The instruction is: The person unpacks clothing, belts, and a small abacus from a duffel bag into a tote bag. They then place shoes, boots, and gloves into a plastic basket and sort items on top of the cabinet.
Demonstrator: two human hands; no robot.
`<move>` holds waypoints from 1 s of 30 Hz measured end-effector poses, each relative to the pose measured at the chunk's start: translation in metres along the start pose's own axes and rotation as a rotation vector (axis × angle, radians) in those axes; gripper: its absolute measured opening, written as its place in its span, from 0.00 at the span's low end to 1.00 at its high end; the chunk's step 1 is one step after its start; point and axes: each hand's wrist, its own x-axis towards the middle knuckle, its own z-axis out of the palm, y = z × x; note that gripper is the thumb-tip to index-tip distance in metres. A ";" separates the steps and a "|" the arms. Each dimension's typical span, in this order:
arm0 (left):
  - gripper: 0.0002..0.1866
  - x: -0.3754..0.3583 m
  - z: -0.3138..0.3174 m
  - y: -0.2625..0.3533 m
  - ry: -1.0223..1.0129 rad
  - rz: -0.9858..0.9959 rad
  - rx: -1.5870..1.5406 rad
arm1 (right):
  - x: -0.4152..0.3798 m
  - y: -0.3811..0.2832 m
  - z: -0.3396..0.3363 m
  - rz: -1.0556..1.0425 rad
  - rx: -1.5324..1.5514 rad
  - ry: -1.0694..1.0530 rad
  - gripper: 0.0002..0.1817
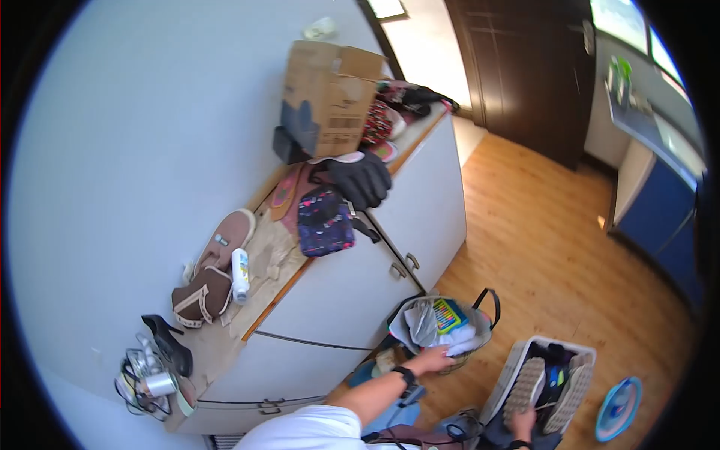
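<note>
Beige, deeply ridged rubber faces up from the grey-sided shoe [528, 381] at the lower right of the frame, which lies sole-up inside a light-grey plastic bin with a pale rim [501, 384]. The right hand [520, 421] has its fingers bent over the lower end of that sole; its thumb is hidden, so I cannot tell how firmly it grips. A second beige-soled shoe [574, 384] lies along the bin's right side, with dark and blue items [555, 375] between the two. Handling the near shoe well would, I judge, mean taking it by the sides rather than the flat tread, and keeping it in line with the bin's long walls so the toe does not snag the rim. At lower centre, the left hand [433, 360] reaches onto the near edge of a grey round basket with a black loop handle [495, 306], beside a crumpled white bundle [460, 342]; its finger closure is unclear. A light touch seems best there, since that handle stands up on the right. On the left, the basket sits close against the white-doored cabinet [315, 322], leaving little room; a narrow strip of wooden floor [525, 300] parts it from the bin. Right of the bin, a round light-blue basin [636, 397] limits sideways movement, while the floor opens widely towards the upper right.
</note>
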 end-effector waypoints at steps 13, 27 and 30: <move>0.19 -0.204 -0.203 -0.062 0.395 0.143 -0.887 | -0.009 -0.506 -0.025 -0.764 0.093 -0.220 0.23; 0.36 -0.147 -0.311 0.012 1.015 0.324 -0.654 | 0.024 -0.758 0.005 -0.732 0.156 0.159 0.44; 0.34 -0.156 -0.331 0.042 0.943 0.097 -0.780 | 0.028 -0.761 0.004 -0.687 0.265 -0.073 0.42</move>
